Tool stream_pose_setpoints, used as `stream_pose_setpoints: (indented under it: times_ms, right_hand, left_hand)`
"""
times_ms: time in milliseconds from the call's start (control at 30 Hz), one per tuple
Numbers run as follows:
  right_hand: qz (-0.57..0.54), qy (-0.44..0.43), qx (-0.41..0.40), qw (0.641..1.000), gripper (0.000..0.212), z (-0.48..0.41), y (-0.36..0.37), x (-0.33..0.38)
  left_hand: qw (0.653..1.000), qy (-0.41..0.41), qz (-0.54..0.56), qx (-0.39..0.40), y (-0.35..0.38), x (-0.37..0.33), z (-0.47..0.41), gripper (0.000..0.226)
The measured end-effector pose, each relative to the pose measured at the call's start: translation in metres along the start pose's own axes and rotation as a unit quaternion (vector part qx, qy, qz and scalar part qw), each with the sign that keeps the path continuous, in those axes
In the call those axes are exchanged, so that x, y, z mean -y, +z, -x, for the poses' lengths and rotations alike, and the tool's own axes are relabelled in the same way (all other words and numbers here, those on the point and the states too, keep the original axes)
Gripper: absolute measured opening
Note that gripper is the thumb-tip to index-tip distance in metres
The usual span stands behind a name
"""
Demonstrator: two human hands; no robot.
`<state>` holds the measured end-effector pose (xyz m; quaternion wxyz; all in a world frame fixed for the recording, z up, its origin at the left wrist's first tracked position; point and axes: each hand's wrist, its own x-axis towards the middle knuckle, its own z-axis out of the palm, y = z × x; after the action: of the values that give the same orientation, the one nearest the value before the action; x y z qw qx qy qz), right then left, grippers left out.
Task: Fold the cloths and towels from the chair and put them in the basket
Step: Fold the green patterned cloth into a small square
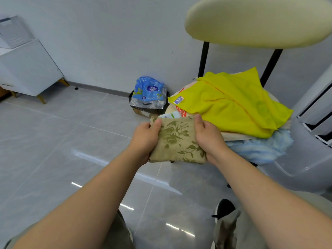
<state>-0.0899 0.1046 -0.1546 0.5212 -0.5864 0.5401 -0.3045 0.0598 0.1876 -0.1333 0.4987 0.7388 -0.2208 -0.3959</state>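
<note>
A small tan towel with a green flower pattern is folded into a rectangle and held in the air in front of the chair. My left hand grips its left edge, thumb on top. My right hand grips its right edge the same way. Behind it the chair, with a cream backrest and black posts, holds a pile: a bright yellow cloth on top, a white cloth with red print under it, and a fluffy light blue towel hanging off the seat's front right. No basket is visible.
A black box with a blue plastic package stands on the floor by the wall left of the chair. A white cabinet is at the far left. A grey-white appliance crowds the right side. My knees and a black shoe are below.
</note>
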Motion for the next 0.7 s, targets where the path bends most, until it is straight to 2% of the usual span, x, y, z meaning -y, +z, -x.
stream_pose_setpoints:
  times_ms: [67,100,200,300,467,700]
  right_hand:
    - [-0.130,0.121,0.080,0.981,0.048,0.001,-0.002,0.006]
    - [-0.181,0.170,0.116,0.962,0.043,0.003,-0.004,0.010]
    - [-0.243,0.241,0.193,0.920,0.030,0.007,-0.012,0.018]
    - [-0.246,0.250,0.224,0.909,0.030,0.007,-0.020,0.019]
    - [-0.170,0.201,0.215,0.941,0.033,0.004,-0.022,0.018]
    - [-0.194,0.205,0.231,0.931,0.034,0.004,-0.027,0.023]
  left_hand:
    - [0.980,-0.128,0.118,0.091,-0.007,-0.007,0.002,0.030]
    - [0.969,-0.158,0.141,0.125,-0.011,-0.010,0.003,0.030]
    - [0.958,-0.179,0.146,0.169,-0.023,-0.016,0.003,0.024]
    - [0.960,-0.185,0.125,0.168,-0.032,-0.015,0.003,0.019]
    - [0.974,-0.131,0.099,0.157,-0.042,-0.013,-0.001,0.025]
    - [0.957,-0.141,0.163,0.193,-0.043,-0.018,0.001,0.034]
